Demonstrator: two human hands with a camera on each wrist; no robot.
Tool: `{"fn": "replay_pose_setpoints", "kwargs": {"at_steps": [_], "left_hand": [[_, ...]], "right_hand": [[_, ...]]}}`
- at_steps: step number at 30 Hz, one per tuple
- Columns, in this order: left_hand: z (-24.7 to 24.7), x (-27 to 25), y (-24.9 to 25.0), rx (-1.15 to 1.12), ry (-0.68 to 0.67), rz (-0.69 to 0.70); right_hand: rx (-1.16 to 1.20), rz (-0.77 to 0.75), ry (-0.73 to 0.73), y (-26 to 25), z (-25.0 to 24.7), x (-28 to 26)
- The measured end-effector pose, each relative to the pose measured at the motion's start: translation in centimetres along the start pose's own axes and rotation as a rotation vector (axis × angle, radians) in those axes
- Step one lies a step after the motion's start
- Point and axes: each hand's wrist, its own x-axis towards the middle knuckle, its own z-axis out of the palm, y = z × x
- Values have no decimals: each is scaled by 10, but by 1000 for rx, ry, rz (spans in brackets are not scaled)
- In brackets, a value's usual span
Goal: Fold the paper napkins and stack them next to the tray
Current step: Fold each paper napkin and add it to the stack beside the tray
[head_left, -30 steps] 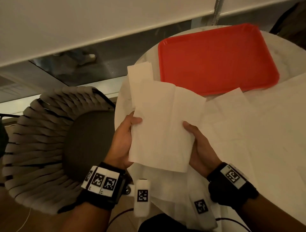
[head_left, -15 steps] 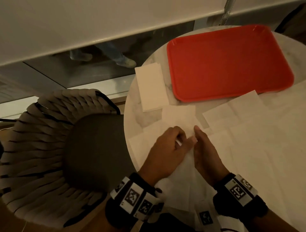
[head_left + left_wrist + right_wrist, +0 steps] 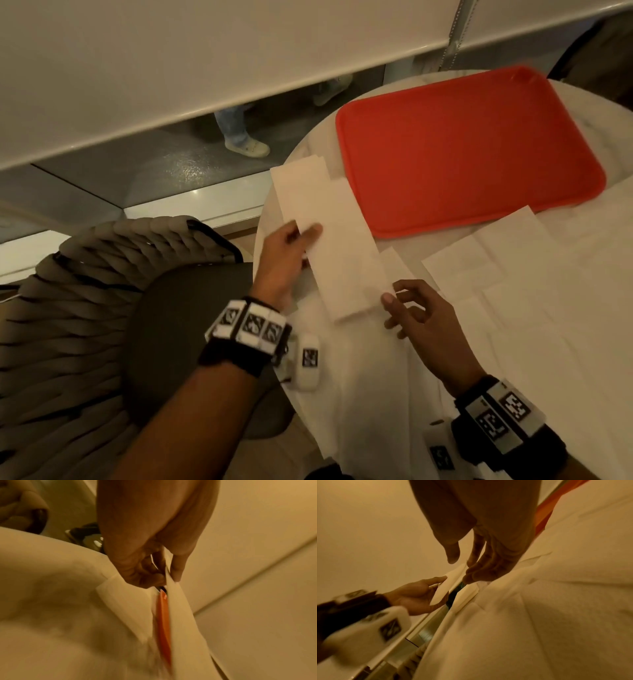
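A red tray (image 3: 462, 147) lies at the far side of the round white table (image 3: 308, 394). Left of it sits a small stack of folded napkins (image 3: 298, 178). My left hand (image 3: 308, 236) pinches the left edge of a long folded napkin (image 3: 346, 267), thumb on top, and the napkin's far end overlaps the stack. The left wrist view shows that pinch (image 3: 169, 577) with the tray (image 3: 163, 615) behind it. My right hand (image 3: 400, 301) hovers at the napkin's near right corner, fingers spread and gripping nothing (image 3: 460, 566). Several unfolded napkins (image 3: 513, 260) lie spread right of it.
A woven grey chair (image 3: 85, 308) with a dark seat stands close against the table's left edge. Beyond the table, under a window blind, someone's feet (image 3: 243, 144) show on the floor outside. More loose napkins (image 3: 376, 394) cover the table's near side.
Both hands were pressed together on the napkin on the table. The left hand has since carried the folded napkin toward the stack by the tray, and the right hand has let go.
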Motion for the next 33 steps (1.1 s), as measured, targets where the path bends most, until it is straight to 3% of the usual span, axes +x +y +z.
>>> {"fn": "replay_pose_setpoints", "kwargs": {"at_steps": [5,10,18,21,24,27,33], "left_hand": [[-12,74,21,193,116,63],[-25,104,15,653,185,154],[-24,114,13,756,259,199],[-23,116,11,751,308,209],[-27,109,13,694,348,210],[-31,86,16,623,392,244],[-31,-16,-27,752,170,321]], "right_hand": [[-235,-48,92,10,-14,0],[-273,-58,122,20,-24,-6],[-354,-56,111,34,-25,-7],[-604,-140,91,44,-23,-2],[-943,-313,52,48,-17,3],[-1086,-438,7,45,-9,5],[-1145,-528,-57,45,-3,7]]}}
